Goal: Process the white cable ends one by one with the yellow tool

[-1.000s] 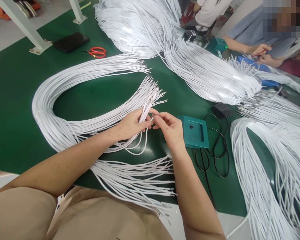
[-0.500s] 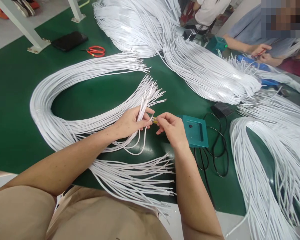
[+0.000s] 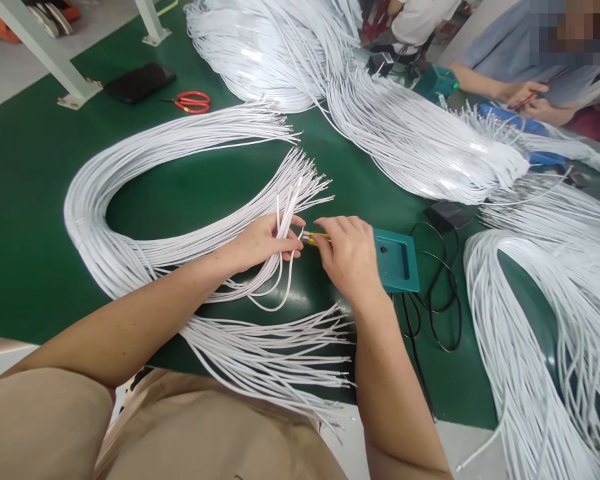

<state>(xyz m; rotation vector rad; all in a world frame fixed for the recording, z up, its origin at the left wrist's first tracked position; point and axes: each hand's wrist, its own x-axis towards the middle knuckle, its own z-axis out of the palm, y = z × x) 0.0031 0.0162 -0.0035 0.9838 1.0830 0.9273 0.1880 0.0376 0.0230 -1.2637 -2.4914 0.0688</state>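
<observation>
My left hand (image 3: pixel 260 245) is closed around a few white cables (image 3: pixel 286 220), whose upper ends stick up past the fingers. One cable end points right, at the metal tip of a small yellow-handled tool (image 3: pixel 311 239). My right hand (image 3: pixel 351 257) grips this tool; the palm hides most of it, so its exact kind is unclear. A big curved bundle of white cables (image 3: pixel 87 180) lies left of and behind my left hand. Below my forearms fan out more white cable ends (image 3: pixel 270 357). A teal device (image 3: pixel 411 267) stands just right of my right hand, partly covered by it.
Red-handled scissors (image 3: pixel 193 101) and a black case (image 3: pixel 140 83) lie at the back left, near white metal posts (image 3: pixel 60 60). Large cable heaps (image 3: pixel 420 140) cover the back and right. Black cords (image 3: pixel 443 307) coil beside the teal device. A co-worker's hands (image 3: pixel 530 100) hold a red tool.
My right hand has turned so its back faces up and has shifted slightly right, showing more of the yellow tool. My left hand stays almost in place with the cables.
</observation>
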